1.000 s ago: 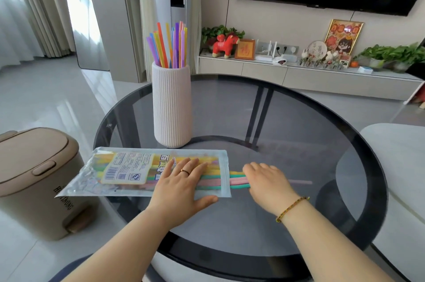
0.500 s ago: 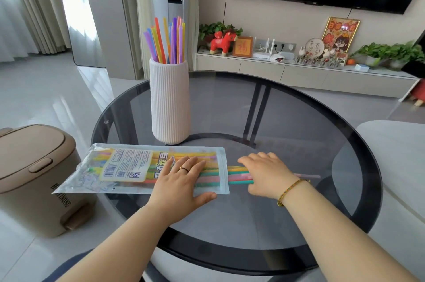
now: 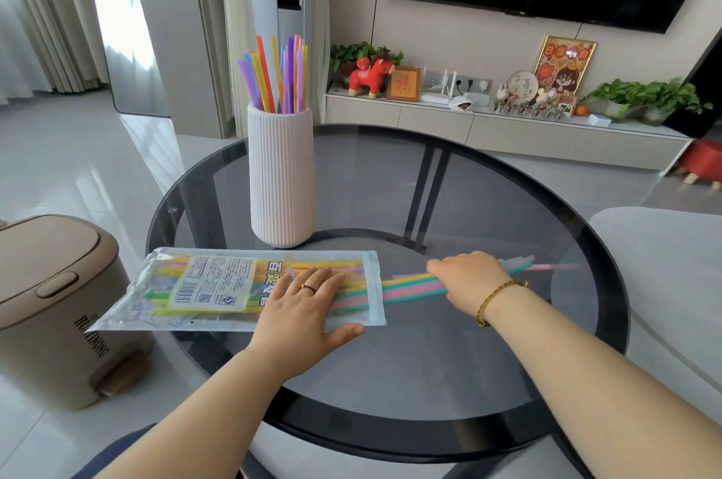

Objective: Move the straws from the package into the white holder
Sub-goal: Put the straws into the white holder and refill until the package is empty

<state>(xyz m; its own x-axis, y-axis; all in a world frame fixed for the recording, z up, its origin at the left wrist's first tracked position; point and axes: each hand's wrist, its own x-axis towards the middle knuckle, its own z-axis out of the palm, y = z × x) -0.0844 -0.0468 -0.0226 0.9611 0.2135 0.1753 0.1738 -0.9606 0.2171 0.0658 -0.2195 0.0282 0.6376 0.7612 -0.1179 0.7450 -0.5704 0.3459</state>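
Note:
A clear plastic package [image 3: 203, 291] of coloured straws lies flat on the round glass table [image 3: 429, 341], its open end to the right. My left hand [image 3: 308, 306] presses flat on the package near that end. My right hand [image 3: 467, 279] is closed on a bunch of straws [image 3: 410, 287] that stick halfway out of the package to the right. Behind the package stands the white ribbed holder [image 3: 282, 177], upright, with several coloured straws [image 3: 277, 76] in it.
A beige pedal bin [image 3: 54, 306] stands on the floor left of the table. A pale seat [image 3: 664, 267] lies to the right. Behind the table runs a low TV cabinet [image 3: 508, 130] with ornaments and plants.
My right hand has moved to the right, drawing the bunch of straws further out of the package. My left hand has stayed pressed on the package.

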